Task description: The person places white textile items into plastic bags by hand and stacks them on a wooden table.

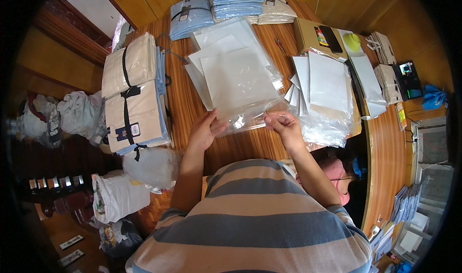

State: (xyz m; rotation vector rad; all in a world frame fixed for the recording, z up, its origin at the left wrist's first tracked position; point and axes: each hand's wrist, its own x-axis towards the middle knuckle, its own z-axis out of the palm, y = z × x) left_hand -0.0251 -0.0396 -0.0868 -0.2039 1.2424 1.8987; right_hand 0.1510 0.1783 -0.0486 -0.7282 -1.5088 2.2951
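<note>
I hold a clear bag (243,87) with both hands. It lies flat on the wooden table (385,152), right in front of me. A white card sits inside the bag.

My left hand (204,131) is at the bag's near left corner. Its fingers are mostly straight and press on the corner. My thumb is beside the edge. I cannot tell if the thumb goes under the plastic.

My right hand (284,124) is at the bag's near right side. Its fingers are curled and pinch the shiny flap at the open end.

The bag lies away from my fingers, up toward the far side of the table. Its long way runs from me to the far side, a little tilted to the left. The open end is the end close to me, between my two hands. Both hands touch it, so neither is nearer.

The bag rests on a stack of more bags (219,44). Just to the right is a pile of white cards (327,83). To the left are folded tan cloths (134,114) with black straps. Far off are blue cloths (190,15).
</note>
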